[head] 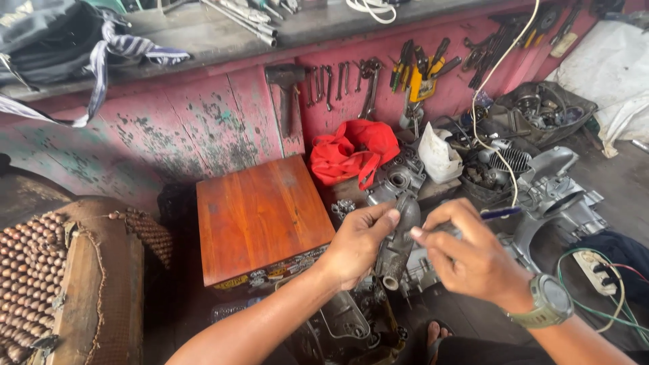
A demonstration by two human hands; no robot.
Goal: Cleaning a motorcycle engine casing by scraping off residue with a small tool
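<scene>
Midway through working a grey metal part (397, 238) held over the floor beside the wooden box (260, 216), the left hand (358, 243) wraps it, fingers closed, while the right hand (466, 253), wrist bent inward, pinches a thin tool (497, 213) that needs steady aim.

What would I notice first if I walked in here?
Right in the middle, the left hand and right hand hold up a grey metal engine part. Just behind it, a bright red cloth lies bunched by the pink wall, where wrenches and pliers hang in a row. To the left sits a shiny orange-brown wooden box.
</scene>
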